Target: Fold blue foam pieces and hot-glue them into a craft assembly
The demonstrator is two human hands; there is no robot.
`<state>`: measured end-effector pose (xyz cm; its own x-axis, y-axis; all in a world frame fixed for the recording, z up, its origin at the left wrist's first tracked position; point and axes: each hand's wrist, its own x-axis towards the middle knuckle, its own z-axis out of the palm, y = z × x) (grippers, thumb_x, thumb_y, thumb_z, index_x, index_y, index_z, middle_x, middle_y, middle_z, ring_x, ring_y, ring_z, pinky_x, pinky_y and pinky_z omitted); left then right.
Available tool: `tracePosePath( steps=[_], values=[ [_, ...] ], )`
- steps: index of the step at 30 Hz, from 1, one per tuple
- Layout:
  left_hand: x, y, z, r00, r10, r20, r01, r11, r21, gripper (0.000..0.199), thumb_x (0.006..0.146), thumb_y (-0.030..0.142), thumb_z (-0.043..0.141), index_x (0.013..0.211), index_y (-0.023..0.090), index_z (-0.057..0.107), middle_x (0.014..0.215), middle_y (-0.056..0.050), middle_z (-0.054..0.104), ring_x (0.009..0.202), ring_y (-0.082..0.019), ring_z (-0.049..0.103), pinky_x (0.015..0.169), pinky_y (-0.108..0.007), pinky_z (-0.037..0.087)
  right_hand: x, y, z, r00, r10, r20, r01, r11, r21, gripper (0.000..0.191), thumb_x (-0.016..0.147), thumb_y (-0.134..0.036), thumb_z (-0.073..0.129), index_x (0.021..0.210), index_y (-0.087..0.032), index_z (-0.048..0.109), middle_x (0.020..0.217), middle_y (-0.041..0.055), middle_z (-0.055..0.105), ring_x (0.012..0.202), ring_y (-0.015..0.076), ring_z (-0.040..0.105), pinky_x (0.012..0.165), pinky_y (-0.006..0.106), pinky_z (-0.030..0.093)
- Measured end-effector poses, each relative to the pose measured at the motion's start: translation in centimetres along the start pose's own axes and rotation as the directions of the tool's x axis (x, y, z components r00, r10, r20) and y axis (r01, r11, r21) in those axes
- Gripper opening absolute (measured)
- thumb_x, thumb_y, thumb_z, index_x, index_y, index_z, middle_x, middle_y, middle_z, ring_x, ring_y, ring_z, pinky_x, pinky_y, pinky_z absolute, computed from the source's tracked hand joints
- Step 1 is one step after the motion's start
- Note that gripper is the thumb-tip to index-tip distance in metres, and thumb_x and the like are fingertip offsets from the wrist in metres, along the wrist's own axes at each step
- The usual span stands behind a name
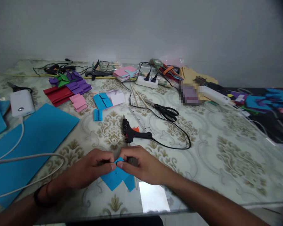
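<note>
My left hand (91,166) and right hand (145,164) pinch a bright-blue folded paper piece (111,182) above the pale floral-patterned table (202,169). Looks part-done: creased, lower flaps loose. Black plastic glue gun (132,134) unheld.

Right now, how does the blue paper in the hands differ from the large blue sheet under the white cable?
The held paper is much smaller than the large blue sheet. The held paper has a notched lower edge, whereas the large blue sheet shows straight edges. The left hand and right hand pinch the held paper; the large blue sheet lies flat, crossed by a white cable. Both are a similar blue.
</note>
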<state>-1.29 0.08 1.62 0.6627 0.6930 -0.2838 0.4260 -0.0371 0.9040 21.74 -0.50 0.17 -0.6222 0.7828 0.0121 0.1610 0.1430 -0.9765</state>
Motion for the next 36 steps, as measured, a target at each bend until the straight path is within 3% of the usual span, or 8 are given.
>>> tracePosePath(
  steps=[4, 8, 13, 17, 23, 30, 36],
  values=[
    [0.14, -0.26, 0.21, 1.000, -0.004, 0.016, 0.002, 0.996, 0.091, 0.033, 0.098, 0.038, 0.052, 0.071, 0.019, 0.048, 0.068, 0.004, 0.042, 0.067, -0.013, 0.041, 0.060, -0.025, 0.032, -0.03, -0.14, -0.09, 0.997, -0.072, -0.005, 0.072, 0.997, -0.010, 0.037, 0.102, -0.044, 0.061, 0.075, -0.019, 0.059, 0.071, -0.0029, 0.053, 0.065, 0.0110, 0.048, 0.060, 0.024, 0.038],
    [-0.11, -0.17, 0.22, 0.999, -0.002, 0.043, -0.002, 0.995, 0.098, 0.035, 0.098, 0.043, 0.055, 0.073, 0.020, 0.049, 0.068, 0.004, 0.041, 0.066, -0.013, 0.038, 0.058, -0.025, 0.031, -0.08, -0.20, -0.11, 0.998, -0.057, -0.028, 0.055, 0.997, -0.058, 0.039, 0.101, -0.045, 0.064, 0.073, -0.019, 0.059, 0.070, -0.0033, 0.053, 0.064, 0.0111, 0.049, 0.060, 0.024, 0.039],
    [-0.30, 0.02, 0.20, 1.000, 0.012, 0.012, -0.013, 0.994, 0.110, 0.040, 0.099, 0.038, 0.053, 0.065, 0.019, 0.043, 0.064, 0.004, 0.033, 0.062, -0.013, 0.033, 0.056, -0.026, 0.028, -0.15, -0.07, -0.07, 0.996, -0.075, -0.039, 0.072, 0.994, -0.081, 0.025, 0.099, -0.038, 0.067, 0.084, -0.018, 0.067, 0.073, -0.0018, 0.059, 0.066, 0.0114, 0.054, 0.062, 0.024, 0.043],
    [-0.19, -0.08, 0.12, 0.998, 0.058, 0.009, -0.058, 0.990, 0.125, 0.042, 0.099, 0.034, 0.055, 0.062, 0.019, 0.042, 0.062, 0.005, 0.032, 0.061, -0.012, 0.034, 0.057, -0.025, 0.029, -0.21, -0.04, -0.24, 0.995, -0.095, -0.039, 0.092, 0.992, -0.091, 0.019, 0.097, -0.027, 0.066, 0.080, -0.019, 0.065, 0.072, -0.0025, 0.058, 0.065, 0.0109, 0.054, 0.062, 0.023, 0.043],
    [-0.01, 0.01, -0.20, 0.997, 0.077, -0.002, -0.076, 0.986, 0.151, 0.048, 0.103, 0.041, 0.051, 0.062, 0.020, 0.040, 0.062, 0.003, 0.037, 0.064, -0.014, 0.041, 0.063, -0.027, 0.036, -0.15, -0.15, -0.58, 0.993, -0.107, -0.039, 0.104, 0.993, -0.063, 0.026, 0.100, -0.035, 0.065, 0.081, -0.018, 0.064, 0.074, -0.0011, 0.059, 0.067, 0.0122, 0.055, 0.063, 0.025, 0.044],
    [-0.06, 0.06, -0.33, 0.994, 0.109, -0.024, -0.104, 0.984, 0.145, 0.047, 0.105, 0.033, 0.048, 0.062, 0.019, 0.034, 0.061, 0.005, 0.032, 0.060, -0.012, 0.035, 0.060, -0.027, 0.032, -0.07, 0.01, -0.62, 0.993, -0.086, -0.081, 0.080, 0.994, -0.072, 0.023, 0.099, -0.032, 0.066, 0.080, -0.018, 0.063, 0.073, -0.0024, 0.059, 0.066, 0.0114, 0.054, 0.063, 0.024, 0.043],
    [0.17, -0.39, -0.07, 0.991, 0.129, -0.032, -0.123, 0.981, 0.153, 0.049, 0.104, 0.038, 0.049, 0.061, 0.020, 0.032, 0.059, 0.005, 0.031, 0.058, -0.012, 0.035, 0.058, -0.027, 0.030, -0.07, 0.21, -0.54, 0.989, -0.114, -0.098, 0.113, 0.993, -0.017, 0.021, 0.097, -0.027, 0.070, 0.079, -0.018, 0.063, 0.074, -0.0030, 0.058, 0.067, 0.0104, 0.053, 0.064, 0.022, 0.042]
  ],
)
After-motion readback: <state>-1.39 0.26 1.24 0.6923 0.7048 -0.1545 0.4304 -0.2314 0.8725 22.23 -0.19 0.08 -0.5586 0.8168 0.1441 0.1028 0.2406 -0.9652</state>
